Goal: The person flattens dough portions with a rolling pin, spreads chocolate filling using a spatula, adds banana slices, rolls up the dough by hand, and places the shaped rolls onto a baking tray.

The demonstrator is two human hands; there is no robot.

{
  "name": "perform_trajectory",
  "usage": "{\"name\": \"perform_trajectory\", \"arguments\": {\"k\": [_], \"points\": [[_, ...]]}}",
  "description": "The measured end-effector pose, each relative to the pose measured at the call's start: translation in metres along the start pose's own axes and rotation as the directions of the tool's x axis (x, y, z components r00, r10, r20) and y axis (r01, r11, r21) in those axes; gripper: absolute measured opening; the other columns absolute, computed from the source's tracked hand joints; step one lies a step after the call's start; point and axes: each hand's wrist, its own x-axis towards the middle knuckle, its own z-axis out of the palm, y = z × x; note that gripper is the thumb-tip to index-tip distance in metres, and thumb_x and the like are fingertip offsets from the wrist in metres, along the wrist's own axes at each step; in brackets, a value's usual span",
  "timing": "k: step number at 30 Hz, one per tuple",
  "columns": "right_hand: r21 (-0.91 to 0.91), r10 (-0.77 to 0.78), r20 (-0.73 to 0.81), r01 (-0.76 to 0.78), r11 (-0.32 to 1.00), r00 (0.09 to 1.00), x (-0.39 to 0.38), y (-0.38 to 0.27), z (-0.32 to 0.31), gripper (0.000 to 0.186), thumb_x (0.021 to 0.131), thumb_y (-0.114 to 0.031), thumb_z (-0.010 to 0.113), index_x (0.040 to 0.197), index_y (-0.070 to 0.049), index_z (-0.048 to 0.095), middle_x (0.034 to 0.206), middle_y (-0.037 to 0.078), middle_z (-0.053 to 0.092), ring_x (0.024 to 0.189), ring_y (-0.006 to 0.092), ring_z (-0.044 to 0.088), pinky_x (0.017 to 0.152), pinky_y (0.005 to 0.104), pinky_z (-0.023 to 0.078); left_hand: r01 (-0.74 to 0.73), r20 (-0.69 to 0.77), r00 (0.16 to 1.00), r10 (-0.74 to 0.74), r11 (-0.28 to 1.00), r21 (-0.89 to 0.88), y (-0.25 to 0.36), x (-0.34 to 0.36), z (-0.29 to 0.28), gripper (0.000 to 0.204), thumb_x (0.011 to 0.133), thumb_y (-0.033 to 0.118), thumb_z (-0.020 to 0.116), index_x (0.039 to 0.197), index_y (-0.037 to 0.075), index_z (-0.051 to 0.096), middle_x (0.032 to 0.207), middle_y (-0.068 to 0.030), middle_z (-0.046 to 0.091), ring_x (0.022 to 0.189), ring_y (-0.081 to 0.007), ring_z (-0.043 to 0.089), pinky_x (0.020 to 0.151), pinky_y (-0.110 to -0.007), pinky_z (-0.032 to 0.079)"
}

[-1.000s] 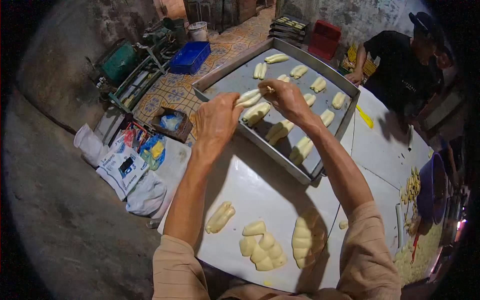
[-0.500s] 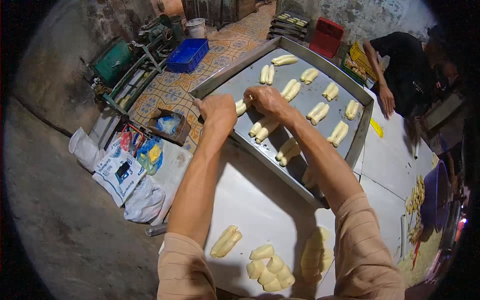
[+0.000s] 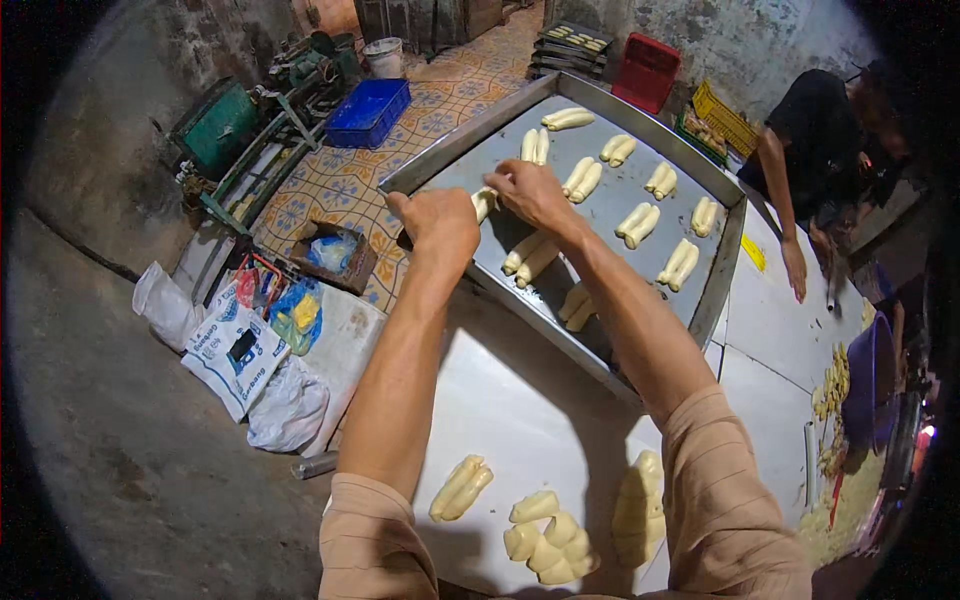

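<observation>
My left hand (image 3: 435, 222) is curled at the near-left corner of a large metal tray (image 3: 477, 158), closed on a pale dough piece (image 3: 483, 203) that is mostly hidden. My right hand (image 3: 532, 196) pinches at the same piece, its fingertips partly out of sight. Paired dough strips (image 3: 638, 224) lie in rows across the tray. On the white worktop (image 3: 490, 380) below my arms are one paired strip (image 3: 458, 488), a cluster of cut dough lumps (image 3: 550, 545) and a longer dough slab (image 3: 637, 508), partly behind my right forearm.
A co-worker (image 3: 810, 150) leans at the right beside a purple basin (image 3: 868, 385) and a yellow tool (image 3: 753, 252). Sacks and bags (image 3: 235, 355) lie at the left. Behind are a green machine (image 3: 210, 135), blue crate (image 3: 368, 110), red crate (image 3: 645, 72) and stacked trays (image 3: 570, 50).
My hands moved slightly left on the tray with the dough piece, lowering it into the left corner. The co-worker's hand moved down along the worktop.
</observation>
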Motion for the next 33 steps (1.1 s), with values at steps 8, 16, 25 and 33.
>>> {"name": "perform_trajectory", "arguments": {"k": [8, 16, 25, 33], "points": [[-0.219, -0.114, 0.283, 0.180, 0.959, 0.952, 0.016, 0.003, 0.006, 0.030, 0.091, -0.025, 0.064, 0.105, 0.000, 0.074, 0.095, 0.025, 0.073, 0.090, 0.0408, 0.072, 0.083, 0.0471, 0.056, -0.068, -0.118, 0.992, 0.053, 0.990, -0.124, 0.000, -0.003, 0.005, 0.017, 0.084, 0.015, 0.070, 0.097, 0.007, 0.078, 0.100, -0.0171, 0.077, 0.095, -0.0357, 0.075, 0.082, -0.046, 0.057], [-0.195, -0.040, 0.304, 0.104, 0.975, 0.952, -0.042, -0.020, -0.080, 0.048, 0.098, -0.038, 0.062, 0.131, -0.004, 0.064, 0.129, 0.022, 0.065, 0.111, 0.0390, 0.066, 0.097, 0.0452, 0.052, -0.080, -0.281, 0.960, -0.008, 0.951, -0.298, -0.032, -0.026, 0.018, 0.090, 0.079, 0.056, 0.079, 0.143, 0.000, 0.050, 0.144, -0.0290, 0.052, 0.130, -0.0418, 0.055, 0.110, -0.055, 0.041], [-0.218, 0.707, -0.271, -0.757, 0.616, 0.654, -0.237, 0.005, -0.220, 0.093, 0.083, -0.070, 0.066, 0.143, -0.001, 0.052, 0.100, 0.019, 0.070, 0.089, 0.0269, 0.069, 0.082, 0.0396, 0.053, 0.141, -0.019, 0.943, -0.332, 0.453, -0.880, -0.022, -0.080, 0.051, 0.124, 0.073, 0.073, 0.075, 0.152, -0.012, 0.030, 0.144, -0.0371, 0.047, 0.138, -0.0446, 0.046, 0.116, -0.050, 0.036], [0.099, 0.637, 0.124, -0.648, 0.755, 0.761, -0.270, 0.022, -0.221, 0.072, 0.086, -0.071, 0.057, 0.118, -0.007, 0.064, 0.107, 0.004, 0.059, 0.084, 0.0142, 0.055, 0.073, 0.0341, 0.046, 0.263, 0.235, 0.965, -0.120, 0.363, -0.894, 0.015, -0.083, 0.017, 0.039, 0.084, 0.031, 0.066, 0.088, -0.008, 0.068, 0.070, -0.0145, 0.072, 0.058, -0.0218, 0.072, 0.060, -0.033, 0.059]]}}
